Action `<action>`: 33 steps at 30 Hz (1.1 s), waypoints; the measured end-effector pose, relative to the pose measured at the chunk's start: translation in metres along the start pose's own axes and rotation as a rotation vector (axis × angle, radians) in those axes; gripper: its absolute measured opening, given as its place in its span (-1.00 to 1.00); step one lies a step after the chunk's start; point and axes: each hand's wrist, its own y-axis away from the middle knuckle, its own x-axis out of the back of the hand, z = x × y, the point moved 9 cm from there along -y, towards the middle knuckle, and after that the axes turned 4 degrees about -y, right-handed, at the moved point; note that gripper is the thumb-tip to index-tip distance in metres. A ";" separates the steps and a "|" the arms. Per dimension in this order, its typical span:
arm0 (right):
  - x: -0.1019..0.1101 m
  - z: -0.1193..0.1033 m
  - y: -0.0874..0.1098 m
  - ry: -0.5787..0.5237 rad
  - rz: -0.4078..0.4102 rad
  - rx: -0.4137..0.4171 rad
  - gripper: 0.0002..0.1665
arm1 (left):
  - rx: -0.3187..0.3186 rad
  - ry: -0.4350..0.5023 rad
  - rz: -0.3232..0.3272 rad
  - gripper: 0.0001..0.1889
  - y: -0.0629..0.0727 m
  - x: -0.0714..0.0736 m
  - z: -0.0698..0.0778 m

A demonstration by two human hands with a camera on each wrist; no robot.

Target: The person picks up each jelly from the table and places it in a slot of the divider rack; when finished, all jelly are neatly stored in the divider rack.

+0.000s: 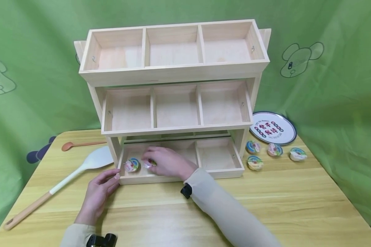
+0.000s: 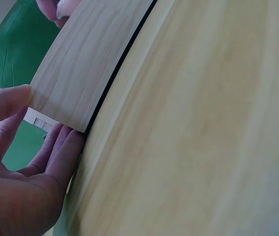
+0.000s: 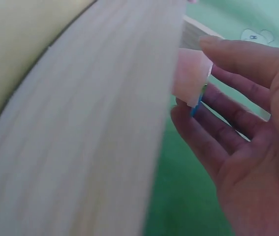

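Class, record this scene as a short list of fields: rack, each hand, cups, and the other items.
Wooden rack: three tiers of divided trays
Left hand: touches bottom tray, front left corner
Right hand: holds one cup at that tray
Second cup: in that tray, left side
Table cups: four, right of rack
Plate: white, blue-rimmed, right
Left items: orange spoon, white spatula

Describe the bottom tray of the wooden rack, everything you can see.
The bottom tray is a shallow, open-topped box of pale, wood-grained material, the lowest tier of the wooden rack. A divider sets off its right compartment; further left, the right hand hides part of the inside. A jelly cup sits at its left end. The right hand holds a second cup beside that; whether it touches the tray is unclear. The left hand touches its front left corner.
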 end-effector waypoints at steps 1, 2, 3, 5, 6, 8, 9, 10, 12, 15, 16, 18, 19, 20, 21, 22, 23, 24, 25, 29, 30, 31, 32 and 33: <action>-0.002 0.001 -0.001 -0.003 0.001 -0.007 -0.52 | 0.003 0.002 0.002 -0.73 0.000 0.000 0.000; -0.004 0.002 -0.003 -0.005 0.001 -0.014 -0.52 | 0.004 0.005 0.005 -0.74 0.000 0.000 0.000; -0.005 0.004 -0.004 -0.007 -0.001 -0.023 -0.52 | 0.006 0.007 0.005 -0.74 0.000 0.000 -0.001; -0.009 0.006 -0.006 -0.008 -0.005 -0.032 -0.52 | 0.007 0.008 0.003 -0.75 0.000 0.000 -0.001; -0.010 0.007 -0.007 -0.009 -0.006 -0.031 -0.52 | 0.007 0.009 0.002 -0.75 0.000 0.000 -0.001; -0.013 0.008 -0.009 -0.007 -0.008 -0.028 -0.53 | 0.005 0.009 0.002 -0.75 0.001 0.000 0.000; -0.014 0.008 -0.010 -0.005 -0.006 -0.024 -0.53 | 0.005 0.009 0.003 -0.75 0.001 0.000 0.000; -0.015 0.008 -0.011 -0.002 -0.006 -0.018 -0.54 | 0.004 0.009 0.004 -0.75 0.001 0.000 0.000; -0.017 0.008 -0.013 -0.002 -0.004 -0.011 -0.54 | 0.002 0.011 0.007 -0.75 0.001 0.001 0.000; -0.020 0.009 -0.015 0.000 -0.009 -0.016 -0.55 | 0.000 0.012 0.006 -0.76 0.001 0.002 0.000; -0.021 0.009 -0.016 0.002 -0.013 -0.019 -0.55 | -0.001 0.012 0.005 -0.76 0.001 0.002 0.000; -0.023 0.010 -0.017 0.004 -0.022 -0.029 -0.54 | -0.001 0.013 0.004 -0.76 0.001 0.002 0.000; -0.024 0.010 -0.018 0.006 -0.027 -0.035 -0.53 | -0.001 0.013 0.004 -0.76 0.001 0.002 0.000; -0.025 0.011 -0.018 0.006 -0.033 -0.045 -0.52 | -0.001 0.014 0.004 -0.76 0.001 0.002 -0.001; -0.026 0.011 -0.019 0.008 -0.039 -0.051 -0.51 | 0.000 0.014 0.005 -0.76 0.001 0.002 -0.001; -0.026 0.012 -0.019 0.010 -0.043 -0.056 -0.50 | 0.001 0.014 0.006 -0.76 0.001 0.002 -0.001; -0.027 0.012 -0.020 0.011 -0.047 -0.061 -0.50 | 0.002 0.014 0.007 -0.76 0.001 0.002 -0.001; -0.027 0.013 -0.020 0.012 -0.050 -0.061 -0.49 | 0.003 0.013 0.007 -0.76 0.001 0.002 -0.001; -0.027 0.013 -0.019 0.010 -0.051 -0.061 -0.49 | 0.004 0.011 0.007 -0.76 0.001 0.002 -0.001; -0.023 0.013 -0.016 -0.039 -0.032 -0.048 -0.51 | 0.003 0.000 0.003 -0.74 0.001 0.001 -0.001; -0.020 0.013 -0.014 -0.052 -0.023 -0.046 -0.51 | 0.003 -0.003 0.001 -0.74 0.001 0.001 -0.001; -0.018 0.014 -0.012 -0.065 -0.014 -0.050 -0.51 | 0.002 -0.007 0.000 -0.73 0.001 0.001 -0.001; -0.016 0.015 -0.009 -0.078 -0.005 -0.059 -0.51 | 0.001 -0.009 -0.002 -0.73 0.001 0.001 -0.001; -0.013 0.015 -0.007 -0.084 0.004 -0.064 -0.51 | 0.000 -0.012 -0.004 -0.72 0.001 0.001 -0.001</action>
